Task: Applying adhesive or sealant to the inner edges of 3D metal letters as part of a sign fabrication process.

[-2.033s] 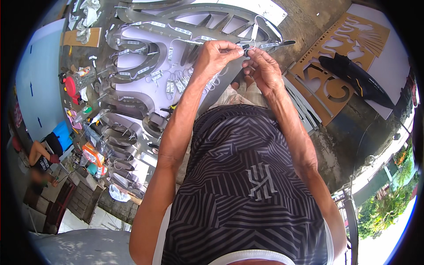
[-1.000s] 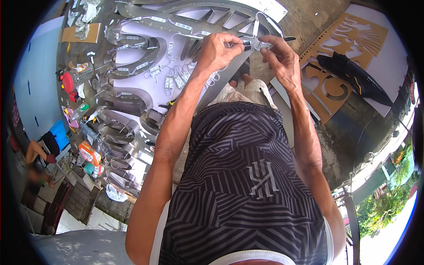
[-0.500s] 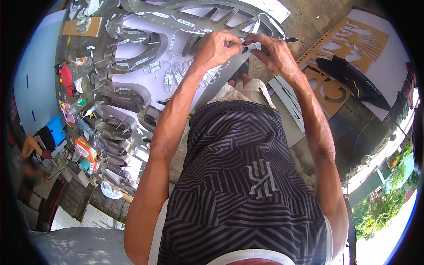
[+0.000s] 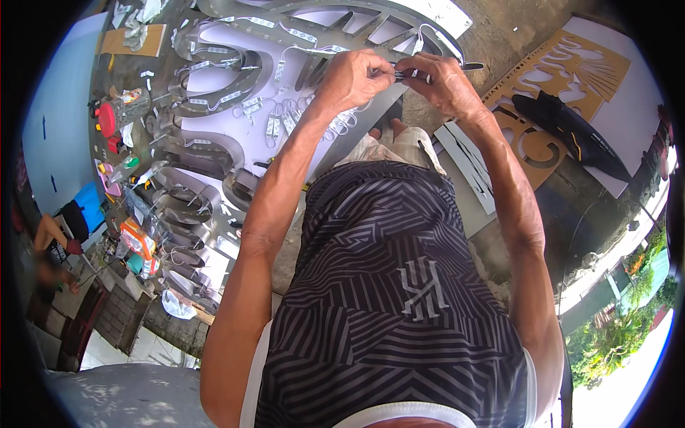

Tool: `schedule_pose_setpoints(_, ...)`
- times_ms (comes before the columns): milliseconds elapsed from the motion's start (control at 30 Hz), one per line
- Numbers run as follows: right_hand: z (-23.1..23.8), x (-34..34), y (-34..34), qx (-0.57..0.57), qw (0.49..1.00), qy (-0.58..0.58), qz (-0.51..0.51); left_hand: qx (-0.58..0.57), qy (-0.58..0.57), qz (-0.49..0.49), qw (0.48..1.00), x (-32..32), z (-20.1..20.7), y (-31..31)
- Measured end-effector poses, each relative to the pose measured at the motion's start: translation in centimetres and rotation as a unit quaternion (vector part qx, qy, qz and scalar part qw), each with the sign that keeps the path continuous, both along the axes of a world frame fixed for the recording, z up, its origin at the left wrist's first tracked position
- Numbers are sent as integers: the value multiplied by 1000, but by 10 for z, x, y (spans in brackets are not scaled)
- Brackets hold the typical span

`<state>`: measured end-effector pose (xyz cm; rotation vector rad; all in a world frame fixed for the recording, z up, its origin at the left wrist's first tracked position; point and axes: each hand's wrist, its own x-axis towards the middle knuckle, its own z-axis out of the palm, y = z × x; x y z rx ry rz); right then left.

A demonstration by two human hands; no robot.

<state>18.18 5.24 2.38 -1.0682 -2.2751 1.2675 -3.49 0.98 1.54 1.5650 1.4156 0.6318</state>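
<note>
My left hand (image 4: pixel 354 80) and my right hand (image 4: pixel 440 82) meet over the edge of the worktable, fingertips pinched close together. Between them is a small, thin dark piece (image 4: pixel 398 73) whose kind I cannot make out. Out past the right hand's knuckles sticks the dark, rounded end of a slim object (image 4: pixel 472 66); the rest is hidden by that hand. To the left of my left hand, strings of white LED modules (image 4: pixel 289 118) lie loose on a pale panel (image 4: pixel 246 135). More LED modules (image 4: pixel 298 33) run in a wired row inside a large grey metal letter shape (image 4: pixel 267 53).
Small metal letter shapes (image 4: pixel 187 200), an orange-and-white pack (image 4: pixel 139 239) and a red round item (image 4: pixel 106 121) crowd the left side. At right lie a cut-out brown board (image 4: pixel 592 64) and a black long case (image 4: pixel 571 134). Another person (image 4: pixel 53 250) sits at far left.
A whitish bit seen between my fingertips no longer shows. My fingertips have drawn slightly closer together, and both arms have barely moved.
</note>
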Motion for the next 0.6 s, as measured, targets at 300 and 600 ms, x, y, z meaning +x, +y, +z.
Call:
schedule_pose_setpoints(300,1,2,0,-12,999,25,-17,25,23,-19,999,1,3,0)
schedule_pose_setpoints(600,1,8,2,-11,1000,20,18,139,36,-13,989,5,-2,-5)
